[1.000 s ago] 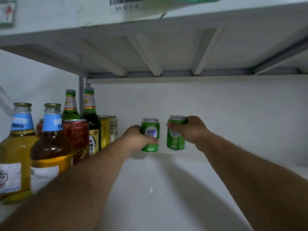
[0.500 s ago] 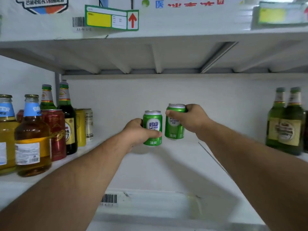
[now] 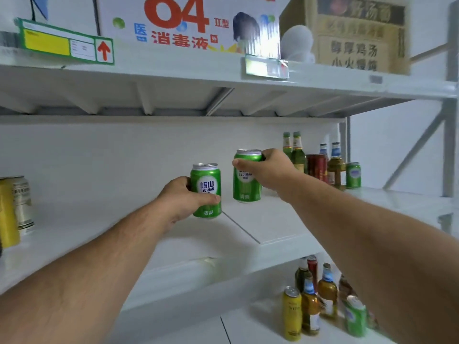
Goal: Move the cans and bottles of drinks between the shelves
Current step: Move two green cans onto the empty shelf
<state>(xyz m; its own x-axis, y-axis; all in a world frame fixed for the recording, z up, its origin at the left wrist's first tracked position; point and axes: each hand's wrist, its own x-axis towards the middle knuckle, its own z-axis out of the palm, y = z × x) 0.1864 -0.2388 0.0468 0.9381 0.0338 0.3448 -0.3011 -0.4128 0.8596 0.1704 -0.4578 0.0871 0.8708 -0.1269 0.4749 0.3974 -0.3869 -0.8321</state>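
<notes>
While both cans ride in the air, head view only:
change: view has swung right since a second ago; the left-end cluster of tall bottles has dropped out of frame, a right-end cluster has come in; both cans stayed gripped throughout.
meaning: judged a carry from the left end toward the right end of the middle shelf [image 3: 280, 227]; no can set down yet.
left hand [image 3: 185, 199]: fingers wrapped round the lower half of the left green Laoshan can [image 3: 206, 190], upright, off the shelf, frame centre.
right hand [image 3: 269, 170]: thumb and fingers clamped on the top part of the right green Laoshan can [image 3: 246, 178], upright, at 1 o'clock of the other, just beside it, not touching.
hands: apart, one can each.
middle shelf, 3 o'clock end: two green beer bottles [image 3: 294, 152], red can [image 3: 316, 167], amber bottle with blue neck label [image 3: 335, 165], small green can [image 3: 353, 175].
middle shelf, 9 o'clock edge: yellow can [image 3: 7, 212] and silver can [image 3: 22, 202], cut by the frame.
lower shelf [image 3: 255, 326], 5 o'clock: yellow can, amber bottles, green can, blurred; count unclear.
top shelf [image 3: 173, 75]: white disinfectant carton [image 3: 188, 23], brown carton [image 3: 357, 36]; contents not visible.
</notes>
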